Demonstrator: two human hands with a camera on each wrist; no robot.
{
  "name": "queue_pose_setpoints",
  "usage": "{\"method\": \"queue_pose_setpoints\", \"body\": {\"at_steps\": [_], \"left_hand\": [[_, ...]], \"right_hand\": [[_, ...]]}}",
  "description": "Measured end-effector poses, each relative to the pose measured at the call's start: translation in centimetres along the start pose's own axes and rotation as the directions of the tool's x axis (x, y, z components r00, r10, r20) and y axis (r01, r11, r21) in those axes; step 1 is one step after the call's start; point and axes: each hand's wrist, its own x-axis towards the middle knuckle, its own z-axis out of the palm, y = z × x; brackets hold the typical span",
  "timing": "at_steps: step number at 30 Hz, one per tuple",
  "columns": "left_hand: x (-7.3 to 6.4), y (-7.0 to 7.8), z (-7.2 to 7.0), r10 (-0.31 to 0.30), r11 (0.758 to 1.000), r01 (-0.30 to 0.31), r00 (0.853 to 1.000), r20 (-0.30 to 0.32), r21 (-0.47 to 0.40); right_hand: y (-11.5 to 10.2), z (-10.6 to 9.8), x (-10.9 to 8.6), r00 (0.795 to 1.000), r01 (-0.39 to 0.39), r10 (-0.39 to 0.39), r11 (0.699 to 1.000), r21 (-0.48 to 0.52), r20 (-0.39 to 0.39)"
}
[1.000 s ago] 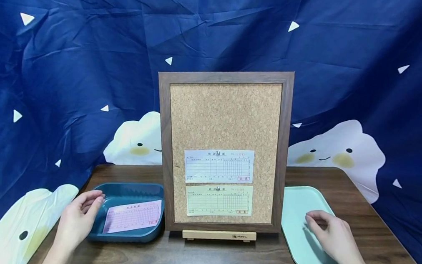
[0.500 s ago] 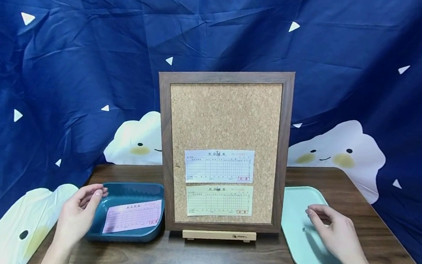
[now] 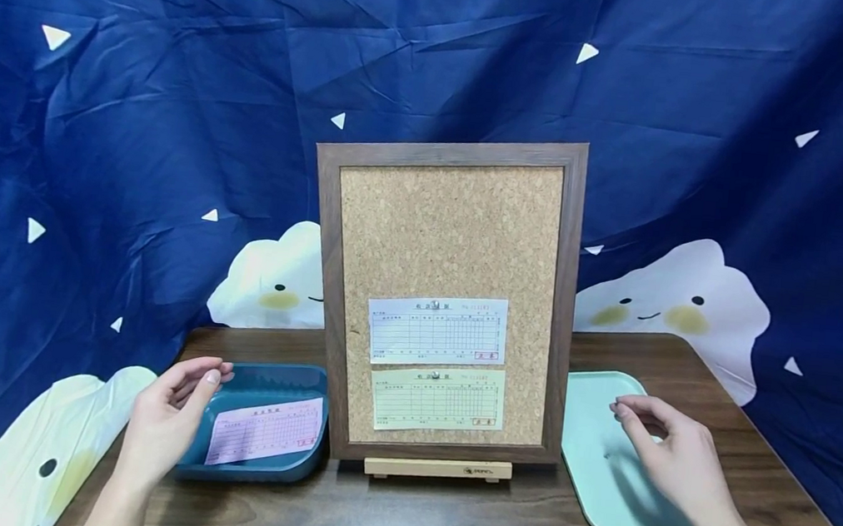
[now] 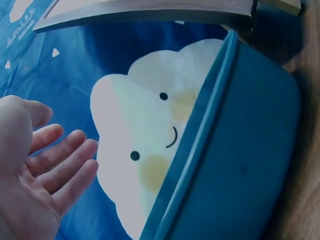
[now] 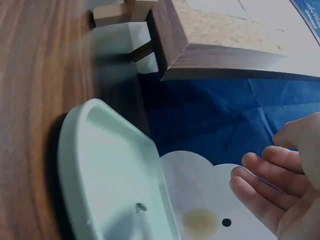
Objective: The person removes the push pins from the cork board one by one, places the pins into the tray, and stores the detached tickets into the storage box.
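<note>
My left hand [image 3: 170,421] hovers over the left rim of a dark teal tray [image 3: 268,377] with nothing in it, fingers loosely bent. A pink receipt slip [image 3: 264,430] lies in that tray. Over on the right, my right hand [image 3: 675,461] hangs above a pale green tray [image 3: 585,453], thumb and forefinger close together. No object shows in its fingers in the right wrist view. On the green tray lies a small pushpin [image 5: 141,206]. Between the hands stands a framed corkboard [image 3: 447,232]. Pinned low on it are a white receipt slip [image 3: 436,331] and a yellow-green receipt slip [image 3: 438,402].
The board leans on a small wooden easel [image 3: 438,468] on the dark wood table [image 3: 436,523]. Behind everything hangs a blue curtain [image 3: 439,64] printed with clouds and triangles.
Both hands have risen slightly, the left also shifting a little to the right. The board, trays and slips stay where they were.
</note>
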Motion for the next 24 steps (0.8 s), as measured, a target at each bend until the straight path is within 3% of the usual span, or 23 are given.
{"method": "queue_pose_setpoints", "body": {"at_steps": [7,15,24], "left_hand": [[0.2,0.7,0.7,0.047,0.997,-0.046,0.999,0.008,-0.065],[0.7,1.8,1.6,0.079,0.996,-0.076,0.995,0.055,-0.057],[0.7,1.8,2.1,0.105,0.992,-0.098,0.992,0.076,-0.084]], "right_hand": [[-1.1,-0.1,0.4,1.000,0.007,-0.007,0.999,0.033,-0.006],[-2.0,0.1,1.0,0.999,0.042,-0.040,0.995,0.086,-0.021],[-2.7,0.3,1.5,0.997,0.074,-0.072,0.991,0.109,-0.027]]}}
